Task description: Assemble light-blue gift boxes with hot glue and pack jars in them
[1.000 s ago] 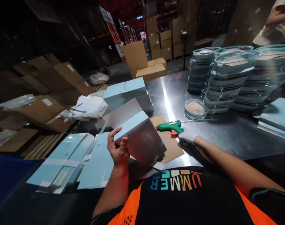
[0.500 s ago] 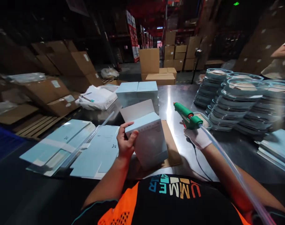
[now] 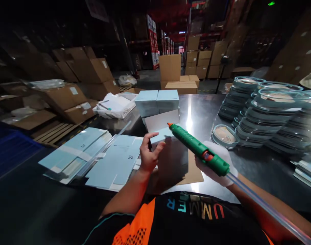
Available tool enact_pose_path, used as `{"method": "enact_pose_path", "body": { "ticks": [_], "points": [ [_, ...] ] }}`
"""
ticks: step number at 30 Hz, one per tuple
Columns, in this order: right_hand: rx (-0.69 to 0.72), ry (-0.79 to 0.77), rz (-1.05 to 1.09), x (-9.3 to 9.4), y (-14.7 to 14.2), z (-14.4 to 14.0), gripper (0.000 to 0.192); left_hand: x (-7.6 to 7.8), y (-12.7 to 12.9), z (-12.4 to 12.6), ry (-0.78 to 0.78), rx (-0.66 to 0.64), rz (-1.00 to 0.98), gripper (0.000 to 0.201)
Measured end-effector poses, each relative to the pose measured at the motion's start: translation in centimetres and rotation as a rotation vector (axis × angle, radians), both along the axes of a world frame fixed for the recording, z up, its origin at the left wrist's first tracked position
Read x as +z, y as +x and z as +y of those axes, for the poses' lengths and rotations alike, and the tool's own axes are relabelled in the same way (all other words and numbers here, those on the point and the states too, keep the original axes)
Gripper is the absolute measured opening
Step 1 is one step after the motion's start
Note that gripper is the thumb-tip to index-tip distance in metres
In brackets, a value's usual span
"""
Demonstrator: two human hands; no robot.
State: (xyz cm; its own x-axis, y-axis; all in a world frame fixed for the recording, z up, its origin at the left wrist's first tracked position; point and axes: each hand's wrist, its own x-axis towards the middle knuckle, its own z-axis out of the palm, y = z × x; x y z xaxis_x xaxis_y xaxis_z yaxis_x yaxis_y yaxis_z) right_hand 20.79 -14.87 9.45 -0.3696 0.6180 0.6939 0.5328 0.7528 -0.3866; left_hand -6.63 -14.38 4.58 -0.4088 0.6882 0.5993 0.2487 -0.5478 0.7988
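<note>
A dim warehouse of red racking and stacked cartons (image 3: 170, 67) lies beyond a dark, shiny metal table (image 3: 205, 105). Along its top, a strip of table surface with a bright reflection runs between a pair of pale-blue boxes (image 3: 157, 102) at the back and the stacked clear oval containers (image 3: 269, 117) on the right; a single low container (image 3: 224, 134) sits just beside the right hand (image 3: 226, 153). The table's near edge runs close to the person's black shirt. The green glue gun (image 3: 189, 143) is in front of the person, right of centre, its orange nozzle aimed away and leftward at the top of the open box (image 3: 172, 154). Its long axis slants back to the right, and a clear glue stick (image 3: 260, 202) carries on that line over the forearm. The white-gloved right hand is wrapped round the gun, handle hidden. The bare left hand (image 3: 149, 153) pinches the box's upper left corner between thumb and fingers; the box's flap (image 3: 161, 120) stands up on the far side. Brown cardboard (image 3: 196, 172) lies under the box, flat blue pieces (image 3: 117, 158) to the left.
</note>
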Motion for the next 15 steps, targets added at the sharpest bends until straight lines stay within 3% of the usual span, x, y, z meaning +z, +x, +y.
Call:
{"method": "enact_pose_path", "body": {
  "ticks": [8, 12, 15],
  "points": [
    [0.088, 0.036, 0.059, 0.7, -4.1, 0.1, 0.011, -0.4, 2.0, -0.6, 0.060, 0.001, 0.175, 0.040],
    [-0.006, -0.137, 0.109, 0.9, -2.8, 0.7, 0.012, -0.4, 2.0, -0.8, 0.096, 0.042, 0.192, 0.041],
    [-0.159, -0.398, 0.355, -0.2, -0.6, 2.4, 0.020, 0.0, 1.6, -1.0, 0.030, 0.053, 0.162, 0.044]
  ]
}}
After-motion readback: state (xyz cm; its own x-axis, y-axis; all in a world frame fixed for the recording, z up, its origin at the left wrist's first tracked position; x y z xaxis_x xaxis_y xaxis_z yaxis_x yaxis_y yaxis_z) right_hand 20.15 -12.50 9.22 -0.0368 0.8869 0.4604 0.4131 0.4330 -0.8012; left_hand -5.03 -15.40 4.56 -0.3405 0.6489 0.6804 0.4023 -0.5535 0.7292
